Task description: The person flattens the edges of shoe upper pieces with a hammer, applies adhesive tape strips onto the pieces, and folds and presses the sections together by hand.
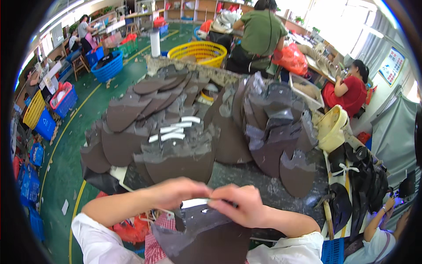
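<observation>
Workshop, green floor; dark worktable (268, 182) heaped with grey-brown shoe upper pieces (176, 160), too many overlapped to count. Baskets: one yellow basket (198, 52), two blue baskets (107, 68). Two hands over one dark cut piece (202, 233) at the near table edge: left hand (178, 192) and right hand (239, 203) each pinch one white strip (195, 203) held between them against that piece.

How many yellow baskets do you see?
2. One round yellow basket stands on the green floor beyond the heaped table, near a seated person. Another yellow crate sits at the far left. More may be hidden.
</observation>
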A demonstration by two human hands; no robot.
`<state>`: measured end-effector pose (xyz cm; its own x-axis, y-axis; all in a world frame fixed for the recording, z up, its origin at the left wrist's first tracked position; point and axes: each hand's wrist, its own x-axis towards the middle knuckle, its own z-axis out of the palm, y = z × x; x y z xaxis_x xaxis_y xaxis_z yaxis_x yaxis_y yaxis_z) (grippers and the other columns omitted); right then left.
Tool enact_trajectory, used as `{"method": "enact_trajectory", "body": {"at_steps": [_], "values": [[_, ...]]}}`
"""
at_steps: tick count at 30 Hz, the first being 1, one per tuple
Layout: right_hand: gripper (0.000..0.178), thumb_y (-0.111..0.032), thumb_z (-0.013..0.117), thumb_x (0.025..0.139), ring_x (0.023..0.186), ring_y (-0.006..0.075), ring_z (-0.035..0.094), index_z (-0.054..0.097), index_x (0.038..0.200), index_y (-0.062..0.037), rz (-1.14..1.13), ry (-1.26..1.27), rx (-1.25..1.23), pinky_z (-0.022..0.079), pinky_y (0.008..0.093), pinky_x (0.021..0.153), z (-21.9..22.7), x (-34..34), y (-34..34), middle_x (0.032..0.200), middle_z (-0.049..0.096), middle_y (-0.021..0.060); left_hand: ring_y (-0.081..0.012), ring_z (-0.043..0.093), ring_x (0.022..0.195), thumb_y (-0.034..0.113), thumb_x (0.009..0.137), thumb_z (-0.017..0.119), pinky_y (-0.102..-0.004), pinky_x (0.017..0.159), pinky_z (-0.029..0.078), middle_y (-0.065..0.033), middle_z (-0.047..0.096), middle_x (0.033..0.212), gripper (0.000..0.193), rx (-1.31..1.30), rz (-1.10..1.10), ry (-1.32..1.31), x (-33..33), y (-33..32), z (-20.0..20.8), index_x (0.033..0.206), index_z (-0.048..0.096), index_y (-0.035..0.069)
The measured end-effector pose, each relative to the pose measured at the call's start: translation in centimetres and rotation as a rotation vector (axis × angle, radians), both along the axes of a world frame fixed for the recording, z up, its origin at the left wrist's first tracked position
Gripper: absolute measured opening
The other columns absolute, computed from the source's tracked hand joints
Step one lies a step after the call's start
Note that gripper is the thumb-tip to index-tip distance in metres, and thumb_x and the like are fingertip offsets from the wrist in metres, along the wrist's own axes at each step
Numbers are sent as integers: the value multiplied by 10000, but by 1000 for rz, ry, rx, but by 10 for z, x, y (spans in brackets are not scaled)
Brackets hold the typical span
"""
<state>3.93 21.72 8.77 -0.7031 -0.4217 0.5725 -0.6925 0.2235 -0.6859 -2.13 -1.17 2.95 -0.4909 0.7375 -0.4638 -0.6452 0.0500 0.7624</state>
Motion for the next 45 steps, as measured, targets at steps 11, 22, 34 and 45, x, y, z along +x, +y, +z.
{"method": "enact_trajectory", "body": {"at_steps": [11,22,34,45], "values": [[559,29,757,634,600,180,578,559,1153,-40,-183,-311,257,480,284,505,-64,8,35,976,537,93,-254,577,688,66,717,649,-328,567,501,-107,541,856,387,-176,-98,1953,32,50,-2,1086,582,-26],[300,-50,678,670,636,115,594,711,959,25,-181,419,540,483,213,522,-75,26,46,938,603,82,-215,593,843,112,663,644,-330,708,485,-110,631,946,304,-348,73,2123,49,40,-19,929,685,-28],[313,-47,656,665,673,129,608,708,965,27,-80,334,594,489,228,547,-71,17,51,951,607,86,-266,592,819,63,652,644,-338,690,520,-139,578,979,418,-231,97,1852,50,45,-13,1056,654,-43],[501,-361,728,707,759,163,607,709,1098,-48,-117,313,710,492,272,640,-72,26,54,1017,603,64,-219,640,889,98,672,624,-295,765,533,-142,666,1032,273,-277,14,2139,52,28,-24,890,704,-44]]}}
